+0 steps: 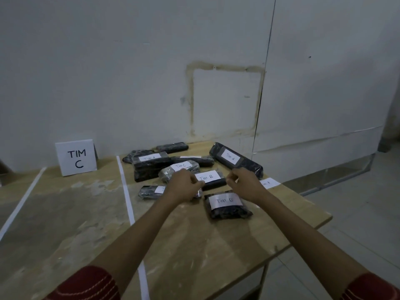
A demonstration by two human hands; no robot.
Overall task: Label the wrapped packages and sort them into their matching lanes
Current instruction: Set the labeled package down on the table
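starting at the left, a white tape line runs over the wooden table, with a folded tim c sign standing at the back of the lane beside it. a 2nd tape line closes that lane on the right. past it sits a loose pile of black wrapped packages: a big package labelled tim a, a small silvery package labelled tim c leaning against it, and a flat package in front, its label partly hidden by the wrist. left hand has fingers curled, pinching the left end of the tim b package, which lies mid-pile on the table. right hand is curled the same way, pinching the right end; can't tell if either holds the label or the wrap. just below the hands lies 1 more labelled package, last letter unclear. behind the right hand a long tim a package lies at an angle, and a loose tim a label lies flat near the table's right edge.
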